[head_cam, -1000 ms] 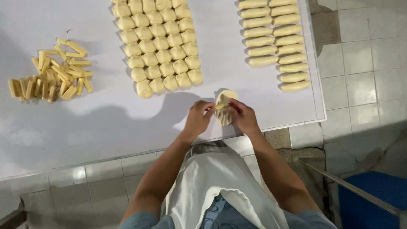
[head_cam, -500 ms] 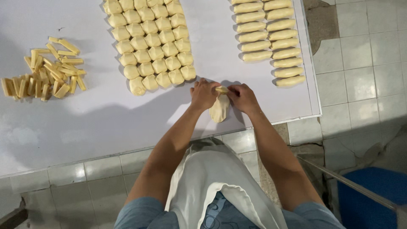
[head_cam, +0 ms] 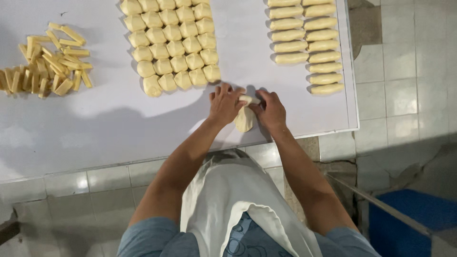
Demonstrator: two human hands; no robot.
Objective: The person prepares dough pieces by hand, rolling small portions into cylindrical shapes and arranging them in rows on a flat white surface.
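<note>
On the white worktop (head_cam: 109,128) we pass yellow sticks (head_cam: 45,62), soft dough lumps (head_cam: 171,45), then our left hand (head_cam: 226,102) and right hand (head_cam: 271,112), each grip pinching the pale dough piece (head_cam: 245,118) at the near edge. We judge rolling is underway; next needs even pressure. Smooth finished rolls (head_cam: 307,45) lie right.

A white table (head_cam: 119,128) carries everything, its near edge over a tiled floor (head_cam: 409,95). On it lie a loose heap of pale yellow sticks (head_cam: 45,59), possibly cheese, a tight block of dough balls (head_cam: 171,45), two columns of rolled dough logs (head_cam: 307,45), and a flattened dough piece (head_cam: 244,119) near the edge.
</note>
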